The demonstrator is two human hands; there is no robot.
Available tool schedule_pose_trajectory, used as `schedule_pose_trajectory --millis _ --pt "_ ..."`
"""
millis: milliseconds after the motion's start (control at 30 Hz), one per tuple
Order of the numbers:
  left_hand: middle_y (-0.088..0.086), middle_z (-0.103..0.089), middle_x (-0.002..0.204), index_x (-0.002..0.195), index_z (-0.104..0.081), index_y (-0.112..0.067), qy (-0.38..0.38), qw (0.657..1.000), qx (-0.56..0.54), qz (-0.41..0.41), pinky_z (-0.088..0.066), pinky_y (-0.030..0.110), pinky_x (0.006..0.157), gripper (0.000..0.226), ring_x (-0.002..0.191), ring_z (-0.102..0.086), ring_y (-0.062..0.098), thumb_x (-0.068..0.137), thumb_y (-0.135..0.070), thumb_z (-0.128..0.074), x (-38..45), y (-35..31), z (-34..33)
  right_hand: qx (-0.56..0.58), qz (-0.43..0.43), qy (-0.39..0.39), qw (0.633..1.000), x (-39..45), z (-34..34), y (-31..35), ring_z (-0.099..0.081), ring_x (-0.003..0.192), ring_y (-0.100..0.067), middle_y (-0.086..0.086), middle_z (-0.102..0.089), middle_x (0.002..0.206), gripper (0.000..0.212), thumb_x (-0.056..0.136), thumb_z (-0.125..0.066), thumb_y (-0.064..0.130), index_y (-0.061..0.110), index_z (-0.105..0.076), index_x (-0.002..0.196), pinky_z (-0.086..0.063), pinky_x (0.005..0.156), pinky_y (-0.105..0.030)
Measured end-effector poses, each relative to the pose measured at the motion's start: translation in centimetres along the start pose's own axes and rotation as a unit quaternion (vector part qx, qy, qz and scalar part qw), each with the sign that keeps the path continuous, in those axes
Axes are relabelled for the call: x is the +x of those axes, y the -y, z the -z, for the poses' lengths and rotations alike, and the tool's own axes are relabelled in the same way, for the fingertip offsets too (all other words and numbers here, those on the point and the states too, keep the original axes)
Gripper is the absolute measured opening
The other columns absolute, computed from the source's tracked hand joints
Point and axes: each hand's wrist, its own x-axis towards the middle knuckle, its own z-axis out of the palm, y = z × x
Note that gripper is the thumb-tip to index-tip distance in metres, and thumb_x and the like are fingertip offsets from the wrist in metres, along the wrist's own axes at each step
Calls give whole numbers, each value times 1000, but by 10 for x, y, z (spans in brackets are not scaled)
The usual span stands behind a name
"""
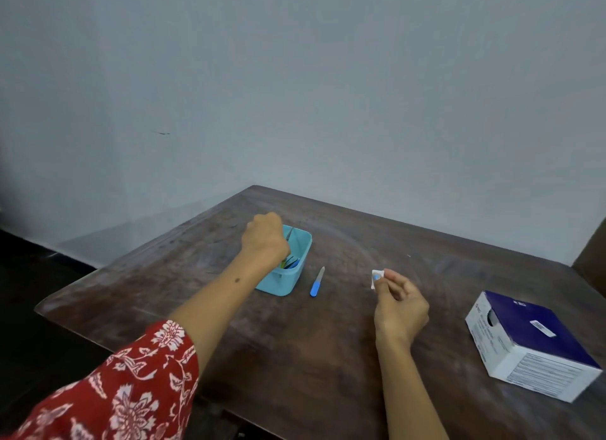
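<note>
A small turquoise plastic bin (296, 275) stands on the dark wooden table (295, 357); blue and green items lie in its near end. My left hand (264, 238) reaches into the bin with curled fingers around a thin metal tool (289, 233) that pokes up beside it. A nail file with a blue handle (316, 282) lies on the table just right of the bin. My right hand (398, 303) hovers further right and pinches a small white pad (376, 277) between thumb and fingertips.
A white and dark-blue cardboard box (531, 344) lies near the table's right edge. A pale wall runs behind the table, and the table's left edge drops to a dark floor. A brown object shows at the far right edge.
</note>
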Motion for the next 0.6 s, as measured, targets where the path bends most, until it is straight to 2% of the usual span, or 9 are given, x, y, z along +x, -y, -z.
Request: schedule_pose_trajectory --millis 233,333,433,500,567,600 --pt "7 -45 66 60 -41 -9 17 1000 19 12 -45 29 57 35 70 -52 24 73 -6 -73 1 3 1 -19 7 16 1000 0 0 1 -61 60 9 9 -68 69 11 78 -74 14 22 -70 83 -45 65 -8" --pt "8 -49 74 64 -43 -6 36 999 17 9 -46 30 59 28 74 -54 25 75 -5 -70 2 3 0 -22 4 25 999 -1 0 2 -63 64 5 10 -68 70 12 78 -74 13 24 -69 82 -47 66 -13" --pt "10 -52 83 78 -50 -6 48 998 31 0 -45 30 61 15 78 -54 25 77 -3 -64 0 1 0 -25 3 32 999 -2 1 3 -65 67 -1 10 -67 70 14 79 -73 11 23 -68 81 -50 71 -20" --pt "12 -57 90 79 -47 -7 34 998 57 -10 -44 29 63 17 82 -55 26 77 -1 -63 -4 -2 3 -25 4 32 999 -3 1 3 -65 67 -2 10 -67 69 14 78 -74 12 24 -68 81 -50 70 -20" --pt "13 -60 92 70 -42 -7 -11 995 94 -43 -42 30 62 24 85 -58 28 74 4 -63 -10 -8 7 -21 3 31 999 -2 1 2 -65 67 -2 8 -68 71 13 78 -74 13 25 -68 81 -49 67 -18" --pt "14 -61 91 64 -36 -8 -39 991 108 -69 -41 31 60 31 80 -57 28 73 7 -62 -13 -11 7 -19 2 29 999 -2 1 2 -65 67 -2 7 -69 72 13 78 -74 13 25 -68 81 -49 66 -16"
